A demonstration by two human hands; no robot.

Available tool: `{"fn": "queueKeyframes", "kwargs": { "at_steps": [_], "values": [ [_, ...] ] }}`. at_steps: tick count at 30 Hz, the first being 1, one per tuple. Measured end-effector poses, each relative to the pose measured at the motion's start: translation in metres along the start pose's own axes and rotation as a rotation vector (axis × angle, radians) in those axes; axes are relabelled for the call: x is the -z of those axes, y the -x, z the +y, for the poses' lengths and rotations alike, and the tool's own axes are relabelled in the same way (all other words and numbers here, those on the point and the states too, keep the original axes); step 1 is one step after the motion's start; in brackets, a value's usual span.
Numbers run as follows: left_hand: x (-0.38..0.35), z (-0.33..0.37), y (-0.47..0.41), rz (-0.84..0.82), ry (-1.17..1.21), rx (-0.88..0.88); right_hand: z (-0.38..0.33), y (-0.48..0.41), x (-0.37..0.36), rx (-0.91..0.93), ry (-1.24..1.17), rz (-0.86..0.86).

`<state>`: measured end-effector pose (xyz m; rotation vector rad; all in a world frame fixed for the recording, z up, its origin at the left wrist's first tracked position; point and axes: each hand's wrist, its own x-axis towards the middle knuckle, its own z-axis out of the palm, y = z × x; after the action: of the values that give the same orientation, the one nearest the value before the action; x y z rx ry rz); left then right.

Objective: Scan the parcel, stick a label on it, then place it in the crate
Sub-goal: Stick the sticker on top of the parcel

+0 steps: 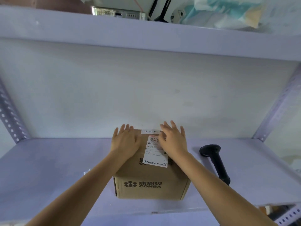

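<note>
Both flat, spread hands, left hand (124,141) and right hand (174,141), press the parcel (151,176) top, gripping nothing; its long axis seemingly runs away from the camera.

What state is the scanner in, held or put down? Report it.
Put down. The black scanner lies on its side on the shelf, right of the parcel; both hands, left hand and right hand, are flat on the parcel's top.

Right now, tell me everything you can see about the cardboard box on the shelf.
The cardboard box is brown, closed and sits flat on the pale shelf. Its front shows a dark CONBA logo. On top are a white shipping label and a small white strip at the far edge. The left hand and right hand lie flat on top.
</note>
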<state>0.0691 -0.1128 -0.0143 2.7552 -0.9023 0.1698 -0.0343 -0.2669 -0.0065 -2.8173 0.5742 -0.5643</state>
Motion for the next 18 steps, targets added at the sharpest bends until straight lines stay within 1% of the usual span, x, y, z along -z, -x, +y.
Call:
{"fn": "queueKeyframes", "kwargs": {
  "at_steps": [2,4,5,7,8,9,10,12,14,16,18],
  "values": [
    [0.002,-0.023,0.018,-0.023,0.188,0.064,0.021,0.018,0.009,-0.042,-0.154,0.042],
    [0.002,-0.049,0.043,-0.114,0.400,0.121,0.046,0.042,0.017,-0.099,-0.335,-0.010],
    [0.003,-0.060,0.056,-0.206,0.548,0.168,0.057,0.055,0.021,-0.153,-0.449,-0.073],
    [0.004,-0.072,0.076,-0.424,0.945,0.278,0.070,0.075,0.027,-0.285,-0.685,-0.228],
    [0.003,-0.073,0.082,-0.498,1.121,0.308,0.072,0.081,0.027,-0.328,-0.759,-0.301],
    [0.001,-0.072,0.087,-0.527,1.230,0.322,0.072,0.086,0.026,-0.342,-0.801,-0.359],
    [0.000,-0.068,0.091,-0.519,1.281,0.319,0.069,0.088,0.024,-0.333,-0.831,-0.398],
    [-0.004,-0.059,0.095,-0.465,1.303,0.276,0.063,0.091,0.020,-0.294,-0.879,-0.412],
    [-0.005,-0.054,0.098,-0.443,1.281,0.157,0.058,0.093,0.017,-0.273,-0.899,-0.401],
    [-0.002,-0.052,0.102,-0.467,1.220,0.044,0.057,0.096,0.017,-0.277,-0.888,-0.423],
    [-0.002,-0.052,0.101,-0.458,1.184,0.005,0.056,0.098,0.018,-0.278,-0.870,-0.476]
  ]
}}
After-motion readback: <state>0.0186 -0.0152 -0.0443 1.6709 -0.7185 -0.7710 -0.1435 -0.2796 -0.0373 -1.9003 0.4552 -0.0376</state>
